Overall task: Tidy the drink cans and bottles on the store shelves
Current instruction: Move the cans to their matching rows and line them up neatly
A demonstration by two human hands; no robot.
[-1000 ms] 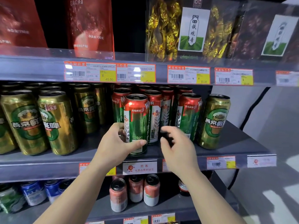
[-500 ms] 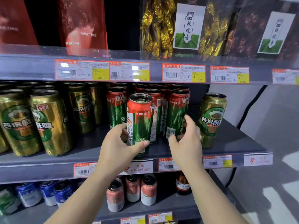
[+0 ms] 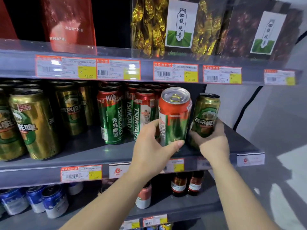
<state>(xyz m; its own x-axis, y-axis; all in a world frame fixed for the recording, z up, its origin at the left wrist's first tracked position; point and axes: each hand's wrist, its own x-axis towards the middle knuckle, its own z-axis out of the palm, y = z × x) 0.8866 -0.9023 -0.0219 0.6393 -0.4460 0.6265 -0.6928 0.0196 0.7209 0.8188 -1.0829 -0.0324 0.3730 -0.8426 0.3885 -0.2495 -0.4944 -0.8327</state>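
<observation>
Item: red-and-green can (image 3: 174, 118), tall, silver lid with ring pull facing the camera, red band at the top, green body with a white panel down its left side. It is tilted, top leaning toward the viewer, at the front right of the middle shelf (image 3: 93, 151); whether its base touches the shelf cannot be told. The left hand (image 3: 152, 148) grasps it low, thumb across the front, fingers curled behind.

Item: gold can (image 3: 206, 118), green oval emblem with white characters, upright at the shelf's right end, just beside the first. The right hand (image 3: 212, 141) wraps around its lower part.

Further stock, same shelf: red-and-green Tsingtao cans (image 3: 111, 117) in rows at centre; gold cans (image 3: 34, 127) at left.

Shelf above: tea packets (image 3: 179, 27).

Shelf below: blue cans (image 3: 53, 201); brown bottles (image 3: 179, 185).
</observation>
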